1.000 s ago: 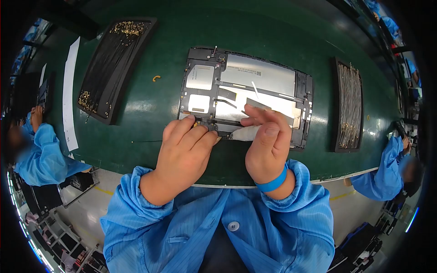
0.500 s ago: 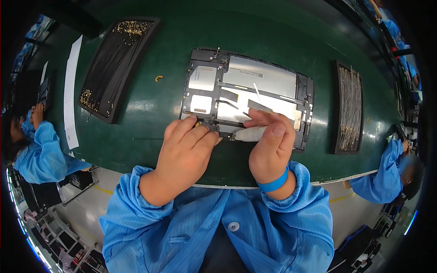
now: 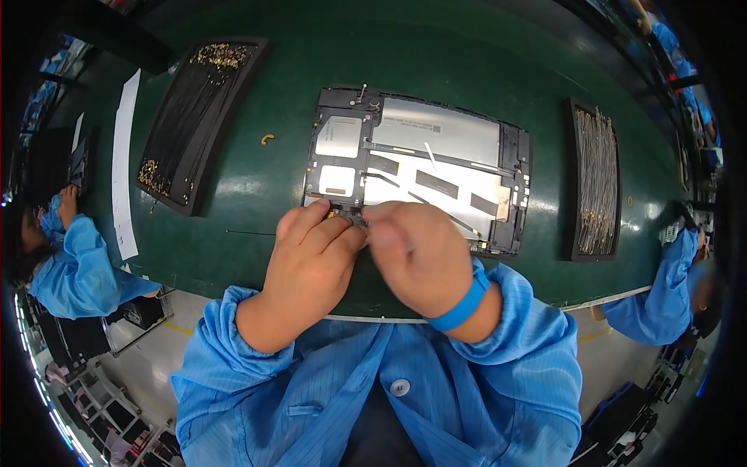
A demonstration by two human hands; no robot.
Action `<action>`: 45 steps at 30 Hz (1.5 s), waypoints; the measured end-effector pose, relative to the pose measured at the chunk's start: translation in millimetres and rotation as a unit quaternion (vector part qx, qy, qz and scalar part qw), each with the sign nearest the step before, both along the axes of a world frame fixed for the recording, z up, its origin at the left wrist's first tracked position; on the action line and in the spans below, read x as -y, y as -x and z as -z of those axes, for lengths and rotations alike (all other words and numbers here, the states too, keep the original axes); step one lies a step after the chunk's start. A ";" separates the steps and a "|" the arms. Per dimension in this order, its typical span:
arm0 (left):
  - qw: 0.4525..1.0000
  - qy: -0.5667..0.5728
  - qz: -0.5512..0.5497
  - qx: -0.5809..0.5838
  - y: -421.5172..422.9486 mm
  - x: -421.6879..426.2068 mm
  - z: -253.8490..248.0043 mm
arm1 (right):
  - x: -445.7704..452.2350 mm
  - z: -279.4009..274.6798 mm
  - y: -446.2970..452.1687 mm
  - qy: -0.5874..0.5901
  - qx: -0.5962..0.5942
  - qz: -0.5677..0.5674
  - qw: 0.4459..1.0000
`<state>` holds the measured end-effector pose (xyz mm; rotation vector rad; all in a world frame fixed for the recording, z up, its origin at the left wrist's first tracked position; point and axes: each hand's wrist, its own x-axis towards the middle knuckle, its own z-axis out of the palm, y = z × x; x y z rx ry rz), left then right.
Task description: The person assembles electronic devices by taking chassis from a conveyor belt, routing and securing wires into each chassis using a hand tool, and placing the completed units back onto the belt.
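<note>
Left hand (image 3: 307,253) half-curled on the device (image 3: 436,128), mid-frame; right hand (image 3: 420,253) curled; both grips unclear.
Device's long axis: sideways, dipping rightward.

Green table (image 3: 296,62) above pale floor (image 3: 156,358)

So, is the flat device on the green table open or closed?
Open: the device shows its silvery inner panels and dark patches uncovered.

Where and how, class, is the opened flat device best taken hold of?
The device is probably best gripped by its dark frame at the short ends, from left and right: it lies flat, those ends are mostly uncovered, and a white strip and dark patches lie mid-panel.
</note>
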<state>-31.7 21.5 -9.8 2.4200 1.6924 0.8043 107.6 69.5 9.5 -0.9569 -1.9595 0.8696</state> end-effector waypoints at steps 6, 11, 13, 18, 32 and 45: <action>0.998 -0.010 -0.031 -0.053 -3.9 2.3 -8.8 | -4.0 10.4 0.9 -0.087 0.049 0.022 0.995; 0.839 0.274 -0.207 0.422 2.8 37.3 -6.9 | -15.3 8.9 -7.6 0.347 -0.250 0.140 0.893; 0.535 0.384 -0.300 0.690 6.9 33.6 -4.8 | -14.6 9.7 -6.6 0.354 -0.270 0.144 0.884; 0.512 0.245 -0.369 0.736 9.6 3.3 1.5 | -12.5 12.0 -6.2 0.339 -0.270 0.119 0.893; 0.575 0.548 -0.201 0.573 -5.5 36.6 -5.2 | -12.1 12.9 -11.2 0.370 -0.236 0.087 0.895; 0.524 0.562 -0.190 0.611 3.4 15.3 -4.1 | -53.3 -5.0 5.3 0.240 0.301 -0.157 0.910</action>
